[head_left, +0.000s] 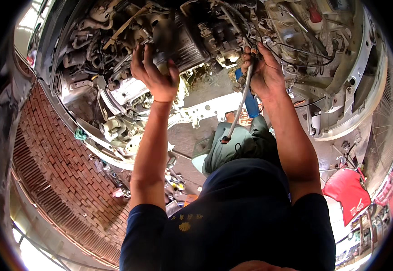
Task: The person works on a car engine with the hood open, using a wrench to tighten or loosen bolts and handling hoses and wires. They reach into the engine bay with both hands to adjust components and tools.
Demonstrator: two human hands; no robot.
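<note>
My right hand [269, 74] is closed round a thin grey hose [244, 92], near a brownish fitting at its upper part. The hose's lower end hangs down in front of my body and finishes in a dark tip. My left hand [155, 77] is raised at the near side of the engine [192, 45], its fingers apart and curved, with nothing seen in them. A finned metal cover lies just beyond it. Whether its fingertips touch the engine parts, I cannot tell. Dark cables [311, 63] loop out to the right of my right hand.
The car's white front crossmember [210, 107] runs between me and the engine. A blue cylindrical thing [251, 105] stands below my right hand. Brick paving [65, 149] lies to the left, with tools and small parts [175, 183] on the ground. A red covered seat [348, 194] is at the lower right.
</note>
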